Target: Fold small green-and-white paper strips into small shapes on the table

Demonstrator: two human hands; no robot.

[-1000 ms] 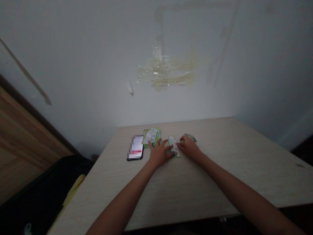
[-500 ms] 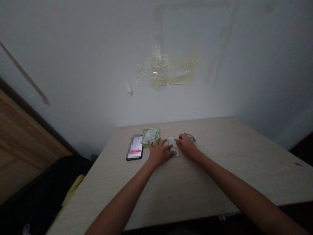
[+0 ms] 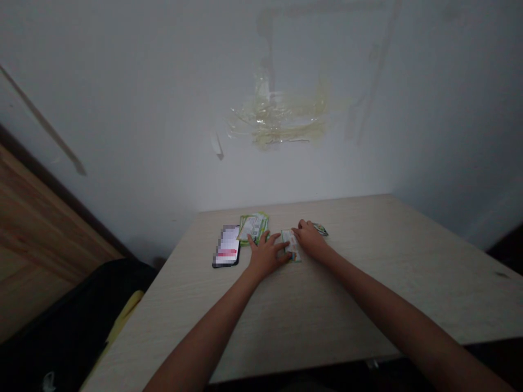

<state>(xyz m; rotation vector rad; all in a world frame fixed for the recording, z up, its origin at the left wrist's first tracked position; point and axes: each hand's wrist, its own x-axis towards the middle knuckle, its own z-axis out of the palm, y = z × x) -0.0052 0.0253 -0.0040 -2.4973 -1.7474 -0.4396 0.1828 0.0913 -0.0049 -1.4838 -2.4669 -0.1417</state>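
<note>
A small flat printed packet [image 3: 295,253], pale with a coloured lower end, lies between my two hands. My left hand [image 3: 267,258] rests with fingers spread, its fingertips on the packet's left edge. At the upper right edge, my right hand [image 3: 312,240] has its fingers curled and pinched against the packet. Another small packet [image 3: 321,229] with a green and dark print sticks out beyond my right hand, partly hidden by it. Left of the hands, several green and white packets [image 3: 253,224] lie in an overlapping pile close to my left thumb.
A phone [image 3: 227,247] with a lit, blurred screen lies left of the pile, touching it. The pale wooden table [image 3: 347,321] meets a white wall [image 3: 163,109] with peeling clear tape [image 3: 281,117]. Dark and yellow cloth [image 3: 122,316] hangs by the left table edge.
My right hand has shifted very slightly at the packet's upper edge. The left hand stays in place, and the view has moved a little.
</note>
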